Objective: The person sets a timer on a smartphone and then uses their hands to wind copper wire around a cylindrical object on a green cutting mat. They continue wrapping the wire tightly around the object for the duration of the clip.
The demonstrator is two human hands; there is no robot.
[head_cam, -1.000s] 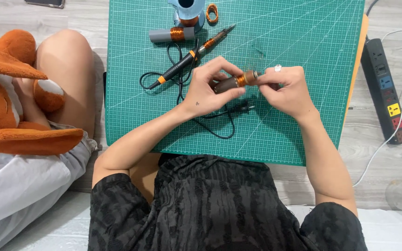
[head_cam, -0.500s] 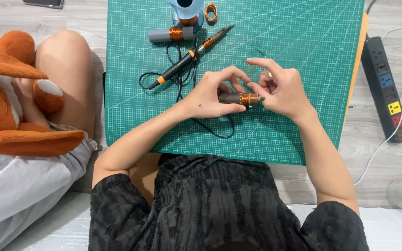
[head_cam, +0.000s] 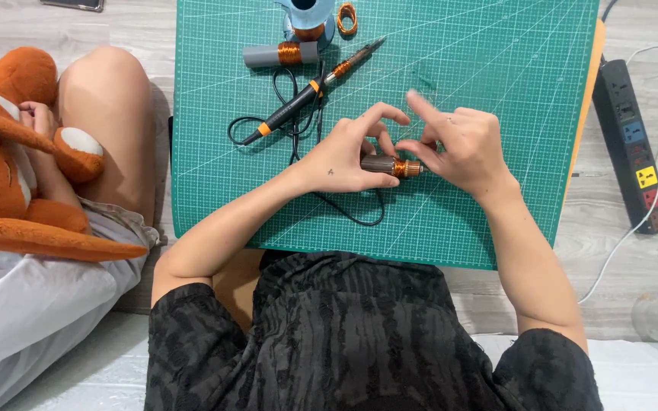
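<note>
Your left hand [head_cam: 348, 156] grips a small dark cylindrical rod wound with copper wire [head_cam: 390, 165], thumb beneath and fingers curled above its dark end. Your right hand [head_cam: 462, 148] meets the same part at its copper-wound end: the thumb and lower fingers pinch that end, while the index finger is raised and blurred, clear of the part. Both hands therefore grasp the one piece, held level just above the green cutting mat [head_cam: 496, 68], near the middle of the mat's near half.

A loop of black cord [head_cam: 359, 217] lies on the mat directly below the grip, toward your body. Beyond the grip and to its left lies a black and orange soldering iron [head_cam: 310, 91], set diagonally with its tip pointing away from you. Farther out past the iron rests a grey cylinder with a copper winding [head_cam: 279, 54], and beside that stands a pale blue spool [head_cam: 310, 17] with a small copper coil ring [head_cam: 346, 17] just to its right.

Well to the right of the grip, off the mat, a black power strip [head_cam: 640, 144] lies on the floor. Well to the left, another person sits with a bare knee [head_cam: 108, 114] near the mat edge, holding an orange plush toy [head_cam: 17, 144].
</note>
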